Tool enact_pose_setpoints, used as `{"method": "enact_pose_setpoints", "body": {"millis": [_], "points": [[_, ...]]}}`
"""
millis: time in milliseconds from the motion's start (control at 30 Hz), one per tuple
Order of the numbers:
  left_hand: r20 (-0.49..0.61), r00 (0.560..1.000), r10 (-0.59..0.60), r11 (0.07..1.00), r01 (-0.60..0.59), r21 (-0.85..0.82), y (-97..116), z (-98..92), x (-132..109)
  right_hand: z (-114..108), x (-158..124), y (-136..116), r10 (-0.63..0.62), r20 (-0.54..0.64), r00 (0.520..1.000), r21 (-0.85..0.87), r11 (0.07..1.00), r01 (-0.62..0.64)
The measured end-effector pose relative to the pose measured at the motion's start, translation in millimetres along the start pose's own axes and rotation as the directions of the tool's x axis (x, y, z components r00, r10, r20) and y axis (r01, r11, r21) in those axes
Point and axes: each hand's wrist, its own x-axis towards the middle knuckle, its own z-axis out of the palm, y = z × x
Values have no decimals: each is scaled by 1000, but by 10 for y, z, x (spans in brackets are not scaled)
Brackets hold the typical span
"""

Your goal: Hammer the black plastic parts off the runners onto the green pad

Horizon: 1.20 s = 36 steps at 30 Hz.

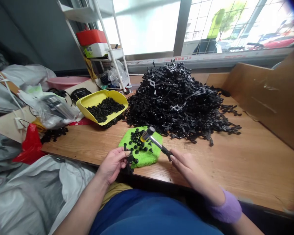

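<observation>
My left hand [112, 164] pinching black plastic fitting [130, 161] at near edge of green towel [149, 156]. My right hand [186, 166] closed round mallet [147, 133], head above loose fittings [135, 137]. Firm pinch, short controlled taps advisable.

Right of the right hand [188, 169], the wooden tabletop [235, 163] gives a free path up to the cardboard sheet [261, 94]. Straight ahead, the green cloth [149, 156] and black plastic pile [176, 101] block. Ahead-left of the left hand [112, 164] sits the yellow scoop [100, 104]; the red bag [30, 145] is further left.
</observation>
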Motion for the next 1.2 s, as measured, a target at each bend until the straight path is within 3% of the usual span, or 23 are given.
{"method": "enact_pose_setpoints", "body": {"millis": [633,767,933,1067,1200], "points": [[-1,998,-65,991,64,117,-5,44,123,3,22,-67,-32,42,999,-120,992,37],[-32,997,-67,991,70,115,-1,48,134,19,69,-132,-76,-28,997,-225,972,68],[-19,997,-72,989,74,124,11,68,142,28,133,-116,-40,94,995,-450,889,79],[-27,996,-81,990,83,113,6,66,159,-76,157,-157,-111,-65,992,-300,950,86],[-3,996,-89,995,89,47,0,34,155,-138,175,-173,-125,-30,992,-227,967,115]]}}
